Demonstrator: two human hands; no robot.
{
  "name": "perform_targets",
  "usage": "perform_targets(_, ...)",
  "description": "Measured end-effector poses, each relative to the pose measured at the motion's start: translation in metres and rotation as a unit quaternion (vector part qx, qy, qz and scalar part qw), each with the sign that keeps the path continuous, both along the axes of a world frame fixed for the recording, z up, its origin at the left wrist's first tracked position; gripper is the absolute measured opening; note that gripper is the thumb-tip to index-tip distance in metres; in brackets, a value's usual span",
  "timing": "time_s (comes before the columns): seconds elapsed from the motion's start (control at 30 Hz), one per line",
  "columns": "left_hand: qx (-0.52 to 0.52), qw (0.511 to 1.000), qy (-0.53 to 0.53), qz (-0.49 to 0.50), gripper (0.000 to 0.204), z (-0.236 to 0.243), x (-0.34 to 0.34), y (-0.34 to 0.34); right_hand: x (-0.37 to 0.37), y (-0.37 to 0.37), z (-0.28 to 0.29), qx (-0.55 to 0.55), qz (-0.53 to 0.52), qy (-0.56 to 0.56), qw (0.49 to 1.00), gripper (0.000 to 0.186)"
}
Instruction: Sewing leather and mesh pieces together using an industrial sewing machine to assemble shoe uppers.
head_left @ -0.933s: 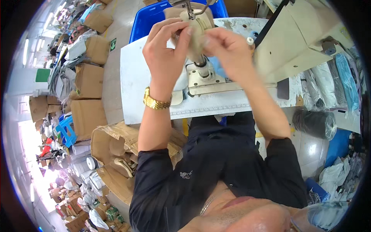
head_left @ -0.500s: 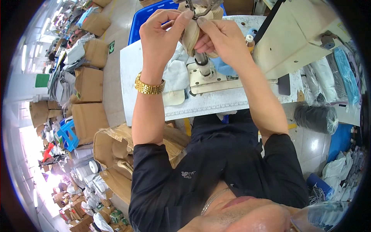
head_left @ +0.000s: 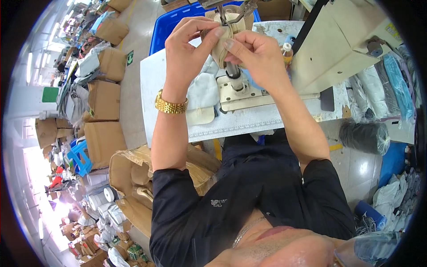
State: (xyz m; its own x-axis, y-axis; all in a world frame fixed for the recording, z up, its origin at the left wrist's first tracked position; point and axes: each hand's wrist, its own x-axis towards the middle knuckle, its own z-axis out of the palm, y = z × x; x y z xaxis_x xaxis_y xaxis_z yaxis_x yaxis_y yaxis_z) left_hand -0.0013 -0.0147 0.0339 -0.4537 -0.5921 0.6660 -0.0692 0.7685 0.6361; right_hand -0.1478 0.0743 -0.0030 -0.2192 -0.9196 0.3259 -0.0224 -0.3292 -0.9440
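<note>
At the needle end of a sewing machine [head_left: 322, 53], a beige fabric piece [head_left: 220, 50] with curved, layered edges sits on top of the upright post [head_left: 235, 79]. Its far end lies under the presser foot [head_left: 224, 21]. My left hand [head_left: 189, 50] pinches its left edge between thumb and fingers, just short of the foot. From the right, my right hand [head_left: 258, 57] grips the near edge, thumb on top and the other fingers partly hidden beneath the fabric. A gold watch [head_left: 171, 103] circles my left wrist.
The white table [head_left: 235, 127] carries pale cloth [head_left: 204, 91] left of the post and a small bottle [head_left: 287, 51] on the right. Behind stands a blue bin [head_left: 162, 33]. An open cardboard box [head_left: 122, 173] is at my left, a black-wrapped roll [head_left: 364, 137] at the right.
My right hand has moved a little nearer, its thumb now lower on the fabric's edge. The left hand has dropped slightly. The piece looks turned a little and bunched between the hands.
</note>
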Motion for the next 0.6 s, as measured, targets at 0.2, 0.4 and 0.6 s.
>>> perform_targets(0.2, -0.016, 1.0, -0.011, 0.015, 0.017, 0.0, 0.001, -0.003, -0.001, -0.004, -0.002, -0.001, 0.012, -0.031, 0.999, 0.021)
perform_targets(0.4, 0.009, 1.0, -0.028, -0.002, 0.02, 0.003, 0.006, -0.006, 0.004, -0.006, 0.005, -0.001, 0.003, -0.101, 0.995, 0.022)
perform_targets(0.6, -0.007, 0.999, -0.048, -0.002, 0.024, 0.004, 0.008, -0.009, 0.004, -0.009, -0.011, -0.036, -0.005, -0.022, 0.999, 0.019)
